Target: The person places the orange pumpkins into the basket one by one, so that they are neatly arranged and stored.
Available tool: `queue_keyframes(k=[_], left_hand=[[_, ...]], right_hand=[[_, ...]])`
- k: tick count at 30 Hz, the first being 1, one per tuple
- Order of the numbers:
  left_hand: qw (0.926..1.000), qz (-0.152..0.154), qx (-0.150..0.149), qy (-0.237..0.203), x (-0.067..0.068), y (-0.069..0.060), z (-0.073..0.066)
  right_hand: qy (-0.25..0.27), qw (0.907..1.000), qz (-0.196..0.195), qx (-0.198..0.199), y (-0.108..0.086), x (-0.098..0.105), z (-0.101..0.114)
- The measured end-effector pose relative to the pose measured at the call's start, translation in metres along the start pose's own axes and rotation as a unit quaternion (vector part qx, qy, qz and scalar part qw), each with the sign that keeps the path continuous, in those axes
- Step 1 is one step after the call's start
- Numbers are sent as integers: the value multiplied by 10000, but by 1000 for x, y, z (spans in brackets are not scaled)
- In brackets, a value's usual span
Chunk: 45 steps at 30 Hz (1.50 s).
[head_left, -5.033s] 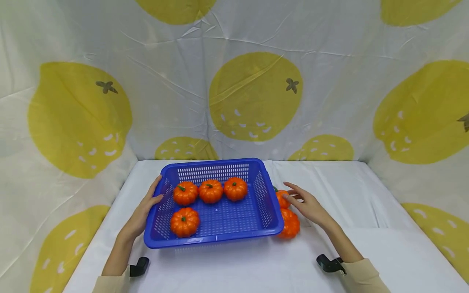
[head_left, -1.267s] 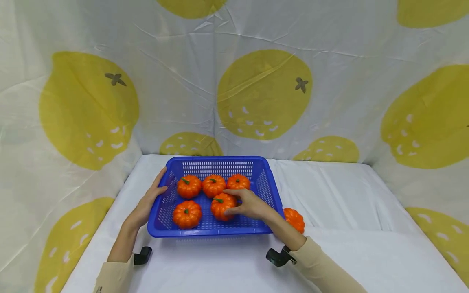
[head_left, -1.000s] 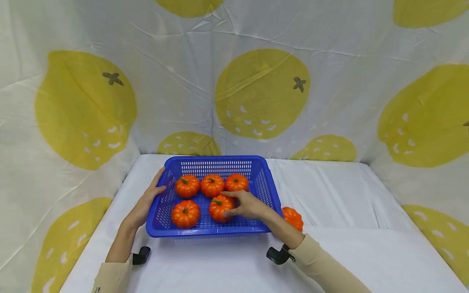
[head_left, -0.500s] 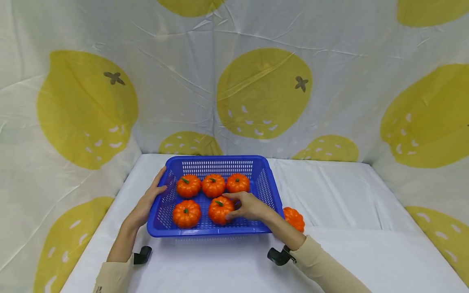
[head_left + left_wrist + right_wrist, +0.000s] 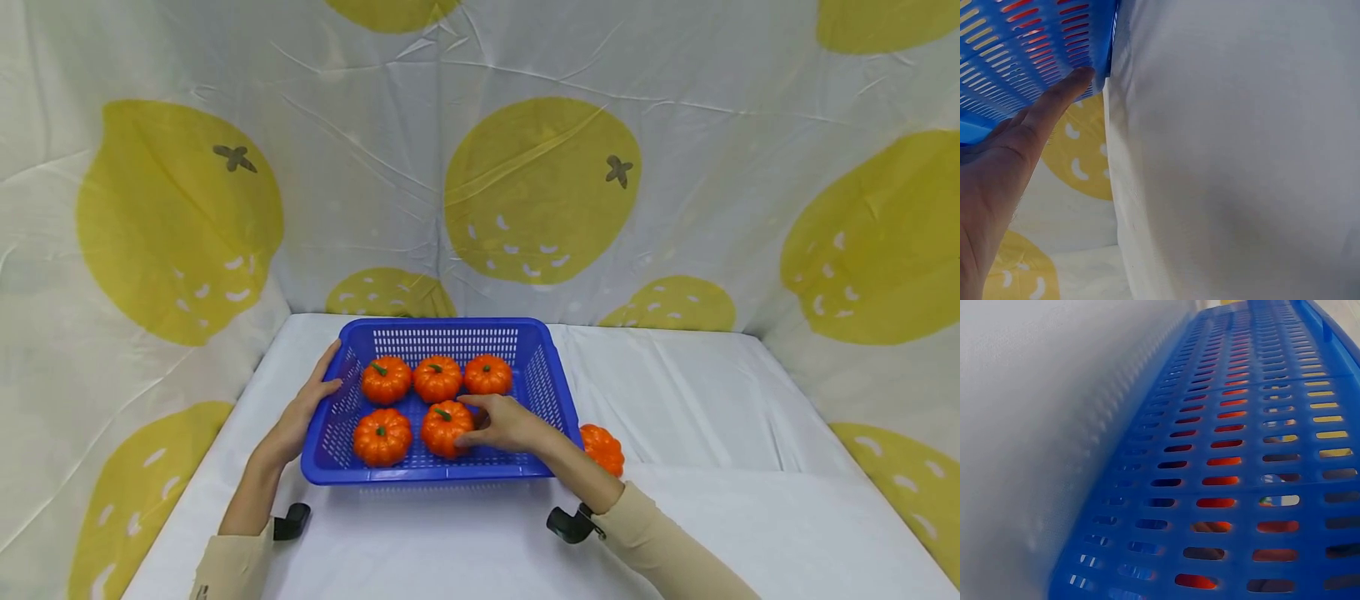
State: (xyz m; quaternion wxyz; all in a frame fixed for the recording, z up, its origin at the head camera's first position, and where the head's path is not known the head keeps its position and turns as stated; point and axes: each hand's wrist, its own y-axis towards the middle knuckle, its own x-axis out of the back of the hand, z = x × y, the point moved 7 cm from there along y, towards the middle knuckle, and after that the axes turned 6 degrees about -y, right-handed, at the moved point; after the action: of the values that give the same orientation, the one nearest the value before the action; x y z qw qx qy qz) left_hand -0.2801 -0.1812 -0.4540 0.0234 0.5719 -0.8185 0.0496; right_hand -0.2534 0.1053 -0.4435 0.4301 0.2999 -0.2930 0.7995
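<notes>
A blue slotted plastic basket (image 5: pixel 444 476) stands on the white-covered table with several small orange pumpkins inside. Three pumpkins, the middle one (image 5: pixel 437 380) among them, form a back row. Another pumpkin (image 5: pixel 382 437) sits at the front left. My left hand (image 5: pixel 296 421) holds the basket's left side, thumb at the rim. Fingers (image 5: pixel 1054 103) lie along its outer wall in the left wrist view. Reaching over the right rim, my right hand (image 5: pixel 510 423) holds the front-middle pumpkin (image 5: pixel 444 430) between thumb and fingers. The basket wall (image 5: pixel 1235 487) hides most of that hand in the right wrist view.
Outside the basket's right wall, partly behind the right forearm, lies one more orange pumpkin (image 5: pixel 602 450). White cloth (image 5: pixel 675 392) covers the table. Lemon-printed cloth walls (image 5: pixel 360 200) enclose its back and sides. A black device (image 5: pixel 572 525) is on the right wrist.
The right hand has brought one pumpkin from the table's right side into the basket. Over the last second that pumpkin shifts slightly left. The left hand stays on the basket.
</notes>
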Motion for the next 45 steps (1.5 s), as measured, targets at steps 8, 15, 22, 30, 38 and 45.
queue_keyframes(k=[8, 15, 22, 30, 38, 45], left_hand=[[10000, -1, -22, 41, 0, 0, -1], [10000, 7, -22, 56, 1, 0, 1], [10000, -2, -59, 71, 5, 1, -1], [10000, 28, -35, 61, 1, -1, 0], [9999, 9, -120, 102, -1, 2, 2], [9999, -28, -24, 104, 3, 0, 3]], right_hand=[[-14, 9997, 142, 223, 0, 0, 4], [-134, 9981, 398, 439, 1, -6, 7], [-131, 9981, 281, 531, 3, -3, 9], [148, 9955, -691, 637, -17, 26, 2], [94, 9736, -2142, 785, -83, 89, -27], [-440, 9636, -2635, 8, -132, 112, -90]])
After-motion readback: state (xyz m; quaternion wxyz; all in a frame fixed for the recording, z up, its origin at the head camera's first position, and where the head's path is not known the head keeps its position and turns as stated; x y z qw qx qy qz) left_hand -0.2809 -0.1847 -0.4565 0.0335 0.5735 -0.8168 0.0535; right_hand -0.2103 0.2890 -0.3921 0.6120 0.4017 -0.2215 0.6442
